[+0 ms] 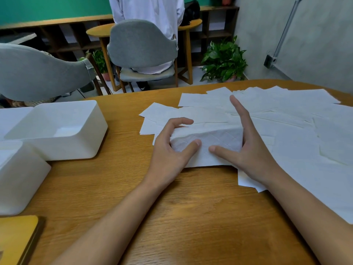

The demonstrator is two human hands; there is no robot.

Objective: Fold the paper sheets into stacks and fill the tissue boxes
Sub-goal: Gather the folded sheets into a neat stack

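A folded stack of white tissue sheets (215,139) lies in the middle of the wooden table (191,207). My left hand (172,148) grips its left end, fingers curled over the top and thumb on the front face. My right hand (246,148) presses its right end with straight fingers, thumb laid on the front. Several loose white sheets (286,115) are spread over the table behind and to the right of the stack. An open white tissue box (57,131) stands at the left. A second white box (17,178) sits nearer, at the left edge.
A yellow-topped lid or board (17,238) lies at the bottom left corner. Beyond the table stand two grey chairs (141,44), a person in white at a round table, a potted plant (223,60) and low shelving.
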